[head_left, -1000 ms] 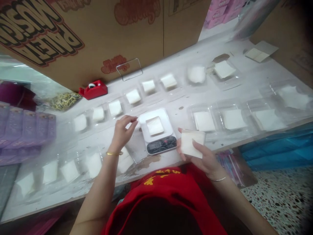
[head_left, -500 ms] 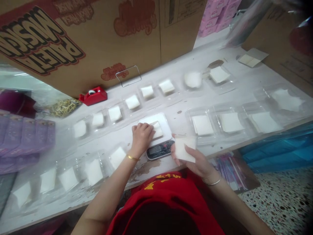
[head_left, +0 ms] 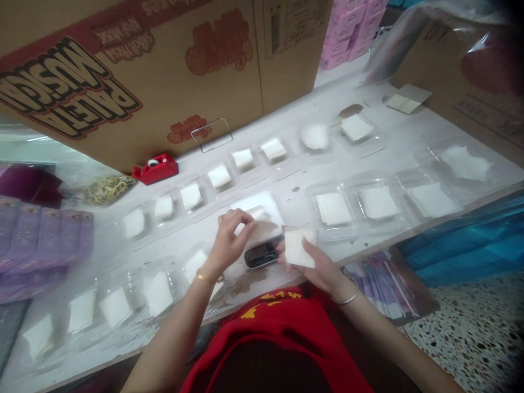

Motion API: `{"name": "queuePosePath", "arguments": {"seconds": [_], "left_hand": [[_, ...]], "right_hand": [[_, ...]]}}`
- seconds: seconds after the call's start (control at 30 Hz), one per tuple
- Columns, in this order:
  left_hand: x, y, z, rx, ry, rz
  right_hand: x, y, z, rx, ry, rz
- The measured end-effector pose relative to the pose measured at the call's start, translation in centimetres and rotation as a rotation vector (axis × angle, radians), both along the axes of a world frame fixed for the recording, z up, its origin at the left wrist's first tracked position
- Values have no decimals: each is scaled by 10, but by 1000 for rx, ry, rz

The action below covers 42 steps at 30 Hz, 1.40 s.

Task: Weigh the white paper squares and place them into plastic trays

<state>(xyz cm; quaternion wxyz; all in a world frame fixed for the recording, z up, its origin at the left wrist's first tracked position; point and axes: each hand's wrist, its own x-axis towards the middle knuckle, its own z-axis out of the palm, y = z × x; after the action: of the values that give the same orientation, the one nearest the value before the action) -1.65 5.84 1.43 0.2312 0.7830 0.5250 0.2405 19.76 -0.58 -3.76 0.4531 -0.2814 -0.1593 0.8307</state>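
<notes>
My left hand (head_left: 230,240) is curled over the white square piece (head_left: 257,213) lying on the white kitchen scale (head_left: 262,218), fingers pinched on it. My right hand (head_left: 313,262) holds a stack of white square pads (head_left: 300,248) just right of the scale's dark display (head_left: 262,254). Both hands are at the near edge of the white table (head_left: 295,169).
Rows of clear plastic trays with white squares (head_left: 333,208) cover the table left, behind and right of the scale. A red tape dispenser (head_left: 155,168) sits by a large cardboard box (head_left: 135,76) at the back. Purple packets (head_left: 41,234) lie far left; pink boxes (head_left: 347,27) behind.
My left hand came down from above the scale onto the white piece and now pinches it. My right hand with the pad stack shifted slightly left toward the scale.
</notes>
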Motion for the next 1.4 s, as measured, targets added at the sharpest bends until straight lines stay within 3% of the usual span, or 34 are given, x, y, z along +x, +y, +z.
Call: {"name": "queuePosePath", "arguments": {"seconds": [0.13,0.2,0.27,0.33,0.43,0.57,0.73,0.97,1.07,1.2,1.3,1.4], "left_hand": [[22,-28,25,51,19,-191],[25,-32,31,127,82,-210],[15,-27,35,198,66,-100],[-4,-16,38,253,-25,92],[-39,-1,37,266,-139,327],[-64,6,22,182,-149,442],[-59,9,-4,21,-118,374],[-37,36,-31,-119,86,84],[-30,48,-34,-196,231,47],[-22,54,-36,-266,260,9],[-22,46,-35,-298,158,-15],[-44,32,-29,-366,36,10]], "right_hand": [[-7,-1,-5,-43,157,47],[-8,-4,-4,-35,240,99],[-5,-8,-2,-22,268,179],[-1,-14,2,-32,242,221],[6,-21,7,-74,172,180],[11,-26,10,-89,133,174],[12,-25,8,-78,144,184],[9,-22,7,-44,113,198],[8,-21,8,-24,111,212],[7,-18,7,-25,104,169],[6,-17,8,-40,91,173],[6,-21,13,-99,66,181]]}}
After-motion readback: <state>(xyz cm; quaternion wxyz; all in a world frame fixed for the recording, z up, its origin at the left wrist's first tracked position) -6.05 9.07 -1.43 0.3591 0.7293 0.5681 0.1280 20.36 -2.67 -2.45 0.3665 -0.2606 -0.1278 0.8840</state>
